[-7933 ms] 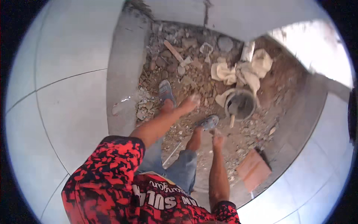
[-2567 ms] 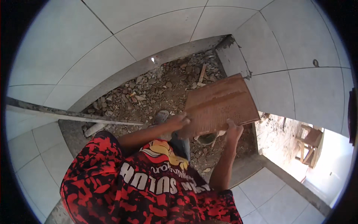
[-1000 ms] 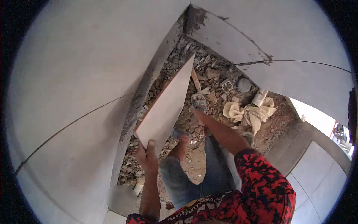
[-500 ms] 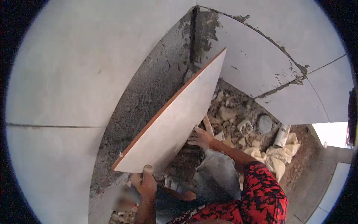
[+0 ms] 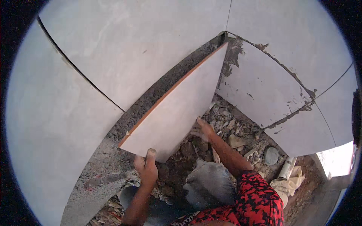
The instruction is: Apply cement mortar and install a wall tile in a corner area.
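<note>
A large pale wall tile (image 5: pixel 173 109) with a reddish-brown edge is held up between my two hands, tilted close to the bare grey strip of wall. My left hand (image 5: pixel 147 165) grips its near end, the thumb on the glazed face and the fingers behind. Farther along, my right hand (image 5: pixel 203 130) holds the lower edge, its fingers partly hidden by the tile and slightly blurred. The tile's far end reaches up beside the corner, next to a fitted tile (image 5: pixel 260 83) smeared with grey mortar.
Broken rubble (image 5: pixel 235 141) covers the ground beneath the tile. A round grey lump (image 5: pixel 271 156), a pale pipe piece (image 5: pixel 287 167) and a crumpled cream cloth (image 5: pixel 290 184) lie at the right. Large pale tiles (image 5: pixel 94 56) cover the wall above the rough grey strip (image 5: pixel 151 94).
The tile has moved nearer the bare wall strip, its far end now close to the corner. Both hands have travelled with it, still holding on. The view has shifted too.
</note>
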{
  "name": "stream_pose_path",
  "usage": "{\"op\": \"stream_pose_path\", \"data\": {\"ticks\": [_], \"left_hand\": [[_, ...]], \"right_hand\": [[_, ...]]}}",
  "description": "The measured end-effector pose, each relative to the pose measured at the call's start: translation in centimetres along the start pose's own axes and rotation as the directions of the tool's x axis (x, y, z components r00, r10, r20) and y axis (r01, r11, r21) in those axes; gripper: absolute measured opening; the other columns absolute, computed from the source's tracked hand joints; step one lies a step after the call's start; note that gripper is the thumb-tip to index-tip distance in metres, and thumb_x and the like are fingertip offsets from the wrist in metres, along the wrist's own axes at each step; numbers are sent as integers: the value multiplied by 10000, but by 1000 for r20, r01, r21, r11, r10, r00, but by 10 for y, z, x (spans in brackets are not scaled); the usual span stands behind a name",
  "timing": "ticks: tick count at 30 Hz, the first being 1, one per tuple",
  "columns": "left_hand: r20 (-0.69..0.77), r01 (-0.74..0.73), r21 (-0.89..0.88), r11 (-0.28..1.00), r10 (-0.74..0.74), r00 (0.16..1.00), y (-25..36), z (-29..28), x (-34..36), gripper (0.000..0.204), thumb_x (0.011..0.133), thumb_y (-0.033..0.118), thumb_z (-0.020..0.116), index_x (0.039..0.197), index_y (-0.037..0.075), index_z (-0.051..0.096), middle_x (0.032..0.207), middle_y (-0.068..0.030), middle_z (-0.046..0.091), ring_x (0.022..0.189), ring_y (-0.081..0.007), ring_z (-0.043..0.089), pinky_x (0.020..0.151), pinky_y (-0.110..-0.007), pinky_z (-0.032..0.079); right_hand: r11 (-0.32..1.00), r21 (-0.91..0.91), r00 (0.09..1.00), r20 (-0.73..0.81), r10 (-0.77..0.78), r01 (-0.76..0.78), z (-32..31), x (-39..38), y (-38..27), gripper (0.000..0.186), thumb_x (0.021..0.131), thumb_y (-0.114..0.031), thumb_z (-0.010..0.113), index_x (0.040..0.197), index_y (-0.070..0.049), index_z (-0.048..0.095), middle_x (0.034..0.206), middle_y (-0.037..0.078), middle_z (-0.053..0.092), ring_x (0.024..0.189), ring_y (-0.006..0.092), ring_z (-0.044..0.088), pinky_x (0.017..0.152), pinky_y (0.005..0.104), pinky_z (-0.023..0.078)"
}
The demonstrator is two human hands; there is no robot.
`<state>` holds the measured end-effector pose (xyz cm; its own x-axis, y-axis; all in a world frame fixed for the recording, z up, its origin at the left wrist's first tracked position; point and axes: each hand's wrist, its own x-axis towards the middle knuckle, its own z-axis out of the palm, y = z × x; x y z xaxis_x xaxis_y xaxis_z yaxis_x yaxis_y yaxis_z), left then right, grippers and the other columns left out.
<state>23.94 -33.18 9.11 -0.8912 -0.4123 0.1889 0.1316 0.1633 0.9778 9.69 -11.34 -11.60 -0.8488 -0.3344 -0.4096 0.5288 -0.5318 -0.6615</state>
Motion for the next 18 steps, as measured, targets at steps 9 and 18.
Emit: {"op": "stream_pose_path", "data": {"ticks": [9,18], "left_hand": [[14,-13,-96,995,14,1000,-15,12,19,349,818,201,535,1021,-77,481,939,-98,529,862,-158,477,768,-314,380],[43,51,-156,986,-45,998,-28,28,30,315,826,201,540,1016,-48,507,961,-79,528,885,-151,470,795,-304,368]], "right_hand": [[994,-97,997,-69,41,-47,-2,26,-19,535,820,-429,505,1192,-61,393,1128,109,446,994,275,477,829,435,416],[989,-146,992,-122,-11,-7,-17,56,-39,562,809,-432,523,1217,-74,375,1110,125,432,966,313,476,831,452,422]]}}
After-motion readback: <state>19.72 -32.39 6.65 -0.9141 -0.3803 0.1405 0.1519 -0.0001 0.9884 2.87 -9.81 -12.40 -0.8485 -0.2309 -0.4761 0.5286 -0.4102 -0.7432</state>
